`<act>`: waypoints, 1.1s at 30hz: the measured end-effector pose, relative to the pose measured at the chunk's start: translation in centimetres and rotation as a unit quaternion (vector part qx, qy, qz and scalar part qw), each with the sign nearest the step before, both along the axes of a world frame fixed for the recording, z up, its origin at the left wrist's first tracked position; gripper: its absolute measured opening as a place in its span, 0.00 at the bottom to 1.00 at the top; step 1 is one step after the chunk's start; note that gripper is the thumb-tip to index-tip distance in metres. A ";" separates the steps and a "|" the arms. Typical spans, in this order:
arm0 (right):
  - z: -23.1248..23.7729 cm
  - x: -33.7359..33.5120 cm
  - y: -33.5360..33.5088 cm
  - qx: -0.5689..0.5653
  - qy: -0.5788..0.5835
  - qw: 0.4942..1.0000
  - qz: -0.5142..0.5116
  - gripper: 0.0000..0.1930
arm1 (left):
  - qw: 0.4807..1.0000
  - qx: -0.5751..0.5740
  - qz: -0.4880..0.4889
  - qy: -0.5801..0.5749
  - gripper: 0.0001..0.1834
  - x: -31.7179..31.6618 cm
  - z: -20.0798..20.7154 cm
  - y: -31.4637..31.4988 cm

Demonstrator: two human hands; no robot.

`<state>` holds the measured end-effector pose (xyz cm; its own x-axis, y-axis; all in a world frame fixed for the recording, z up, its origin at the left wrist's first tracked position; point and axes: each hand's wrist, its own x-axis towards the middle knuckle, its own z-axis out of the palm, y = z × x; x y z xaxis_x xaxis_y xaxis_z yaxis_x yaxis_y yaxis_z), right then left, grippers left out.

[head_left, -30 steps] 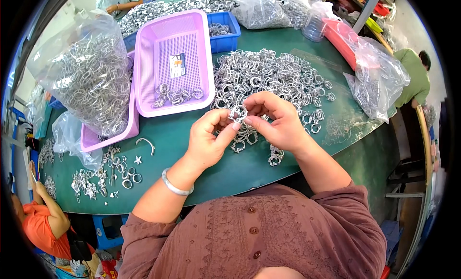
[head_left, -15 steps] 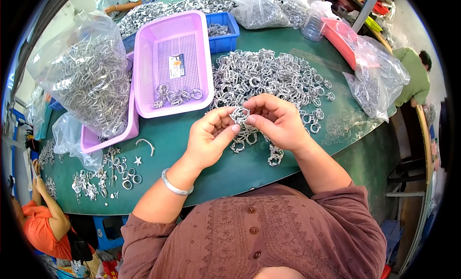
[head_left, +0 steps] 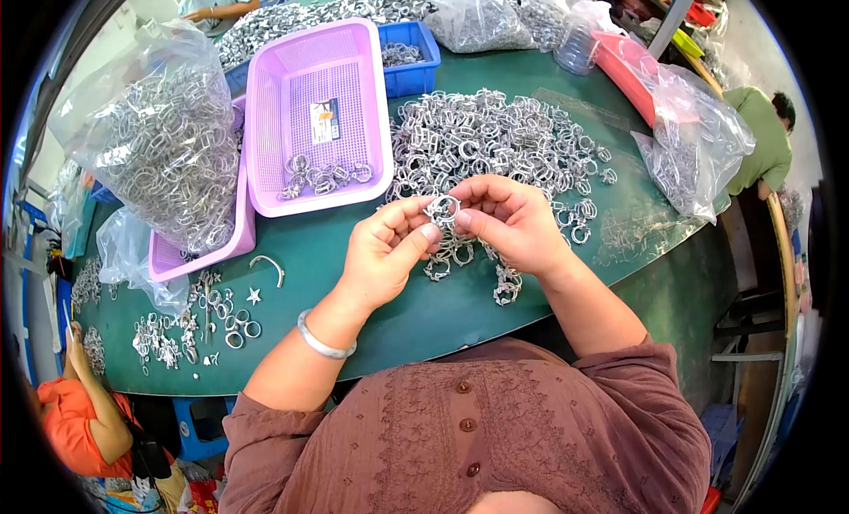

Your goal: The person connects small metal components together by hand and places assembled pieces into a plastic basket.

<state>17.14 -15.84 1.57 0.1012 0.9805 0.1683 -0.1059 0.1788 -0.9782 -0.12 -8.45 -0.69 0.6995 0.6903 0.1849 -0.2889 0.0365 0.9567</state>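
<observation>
Silver ring (head_left: pixel 442 210): near the middle of the frame, between both sets of fingertips, in view just over the lower edge of the heap.
Left hand (head_left: pixel 380 256): drawn in to a thumb-and-finger pinch at the ring's left side, open no wider than the metal in it; exact contact partly hidden.
Right hand (head_left: pixel 513 227): likewise pinched nearly closed, thumb and finger at the ring's right side.
Way from the grip: rightward of the left fingertips, leftward of the right ones; neither hand clearly nearer, both apparently touching.
Long axis: none clear, the outline roughly round; opening turned mostly toward the camera, with a fuller, knobbly part toward the left fingers.
Heap of rings (head_left: pixel 495 138): from the centre to the right of centre, above the hands in the frame, with some pieces showing just below the fingertips.
Purple basket (head_left: pixel 314 68): upper left of centre, nearer the left hand than the right; a small cluster of rings (head_left: pixel 325 176) at its lower end.
Loose pieces (head_left: pixel 237 327): lower left, scattered on the green table (head_left: pixel 327 280), beside a small star (head_left: pixel 255 295).
</observation>
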 end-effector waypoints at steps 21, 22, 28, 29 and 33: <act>-0.9 0.4 0.0 0.074 -0.097 0.992 -0.004 0.10 | 0.989 0.135 0.057 -0.034 0.34 0.3 -0.9 0.2; -1.0 0.5 0.0 0.073 -0.094 0.993 0.000 0.10 | 0.987 0.144 0.058 -0.033 0.34 0.3 -0.9 0.2; -1.0 0.5 -0.1 0.074 -0.089 0.993 0.001 0.11 | 0.983 0.169 0.063 -0.033 0.36 0.3 -1.0 0.2; -1.0 0.5 -0.1 0.074 -0.089 0.993 0.000 0.11 | 0.982 0.176 0.066 -0.033 0.36 0.3 -1.0 0.2; -1.1 0.4 -0.1 0.077 -0.087 0.993 0.002 0.11 | 0.980 0.183 0.068 -0.035 0.36 0.3 -1.1 0.3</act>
<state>17.56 -15.90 0.50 0.0541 0.9418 0.3317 0.0616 0.3284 -0.9425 0.23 -8.13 -1.80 0.5821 0.6549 0.4820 -0.3327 -0.3490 0.8761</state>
